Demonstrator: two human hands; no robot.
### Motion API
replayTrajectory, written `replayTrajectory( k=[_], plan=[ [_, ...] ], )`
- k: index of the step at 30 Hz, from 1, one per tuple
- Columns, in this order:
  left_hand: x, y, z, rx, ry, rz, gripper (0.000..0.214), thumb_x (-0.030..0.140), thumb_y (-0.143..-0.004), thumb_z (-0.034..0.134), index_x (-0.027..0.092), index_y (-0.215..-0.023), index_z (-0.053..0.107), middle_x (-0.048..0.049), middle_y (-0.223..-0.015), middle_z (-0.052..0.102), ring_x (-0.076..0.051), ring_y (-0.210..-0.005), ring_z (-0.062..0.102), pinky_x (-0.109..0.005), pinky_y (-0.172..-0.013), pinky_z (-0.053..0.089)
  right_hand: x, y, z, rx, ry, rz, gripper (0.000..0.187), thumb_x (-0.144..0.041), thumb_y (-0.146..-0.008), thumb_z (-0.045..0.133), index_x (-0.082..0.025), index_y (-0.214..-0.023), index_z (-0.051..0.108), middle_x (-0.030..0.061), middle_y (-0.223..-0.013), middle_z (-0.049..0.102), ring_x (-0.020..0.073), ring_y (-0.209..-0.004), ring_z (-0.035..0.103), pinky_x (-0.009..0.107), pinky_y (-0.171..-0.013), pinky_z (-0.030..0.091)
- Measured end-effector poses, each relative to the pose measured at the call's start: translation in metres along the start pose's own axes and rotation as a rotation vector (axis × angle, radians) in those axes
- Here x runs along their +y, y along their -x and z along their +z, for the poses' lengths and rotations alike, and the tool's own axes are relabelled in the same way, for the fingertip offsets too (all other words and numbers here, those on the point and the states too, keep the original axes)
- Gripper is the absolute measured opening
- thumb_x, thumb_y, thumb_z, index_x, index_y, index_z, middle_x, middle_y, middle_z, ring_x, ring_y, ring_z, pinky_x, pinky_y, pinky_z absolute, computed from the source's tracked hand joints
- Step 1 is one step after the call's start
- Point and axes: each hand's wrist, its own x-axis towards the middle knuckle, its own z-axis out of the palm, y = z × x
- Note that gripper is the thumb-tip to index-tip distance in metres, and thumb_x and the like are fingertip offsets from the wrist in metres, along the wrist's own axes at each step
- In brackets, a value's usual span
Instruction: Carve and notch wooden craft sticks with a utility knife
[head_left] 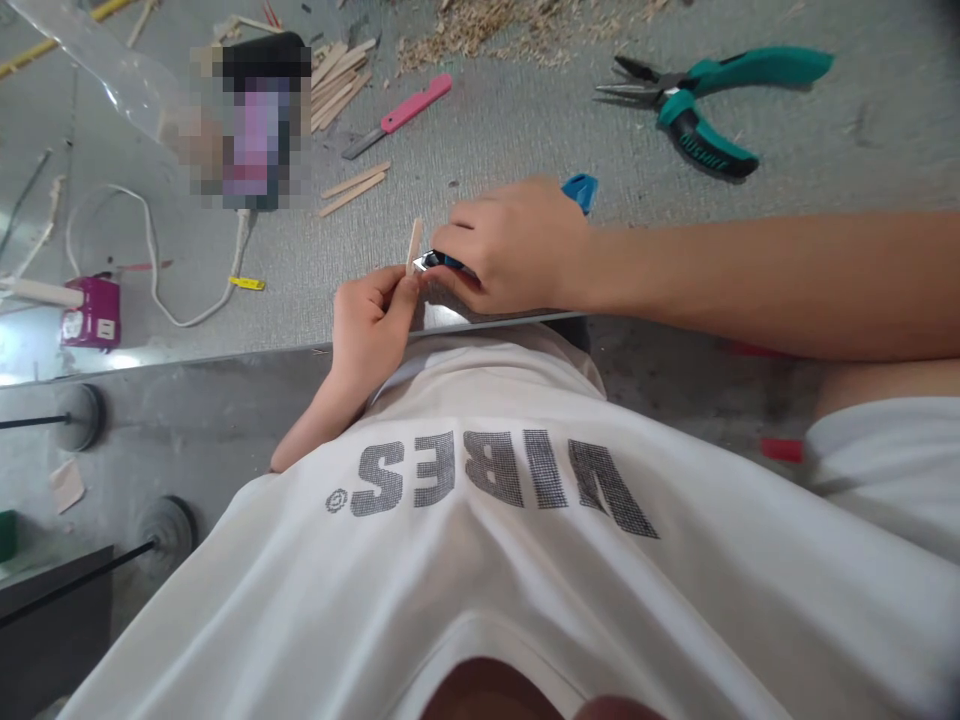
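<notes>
Between the thumb and fingers of my left hand a thin pale wooden stick is pinched, its upper end pointing away from me. My right hand wraps round a blue and black utility knife; most of its handle is hidden in the palm. The short blade touches or nearly touches the stick just above my left thumb. Both hands are close together at the table's near edge. Beyond them lie two loose sticks and a pink craft knife with its blade out.
Green-handled long-nose pliers lie at the back right. Wood shavings and a pile of sticks are at the back. On the left are a blurred-out device, a white cable and a purple charger.
</notes>
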Motion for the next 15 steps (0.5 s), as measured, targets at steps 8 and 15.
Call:
replayTrajectory(
  k=[8, 15],
  plan=[
    [-0.0015, -0.0012, -0.0016, 0.009, 0.083, -0.008, 0.03, 0.042, -0.111, 0.075, 0.022, -0.09, 0.083, 0.0038, -0.061, 0.045, -0.013, -0.056, 0.042, -0.03, -0.054, 0.029, 0.0011, -0.0006, 0.0005, 0.002, 0.022, -0.002, 0.06, -0.054, -0.127, 0.036, -0.013, -0.135, 0.079, 0.0199, -0.125, 0.08, 0.0365, -0.114, 0.078, 0.038, -0.072, 0.032],
    [-0.0025, -0.0033, -0.0018, -0.01, 0.164, -0.058, 0.033, 0.05, -0.109, 0.077, 0.024, -0.09, 0.081, 0.0054, -0.058, 0.039, -0.012, -0.052, 0.039, -0.028, -0.053, 0.033, 0.0004, -0.0009, 0.0013, 0.01, -0.001, 0.002, 0.062, -0.055, -0.128, 0.036, -0.01, -0.139, 0.077, 0.0225, -0.128, 0.078, 0.0361, -0.117, 0.077, 0.04, -0.076, 0.037]
  ],
)
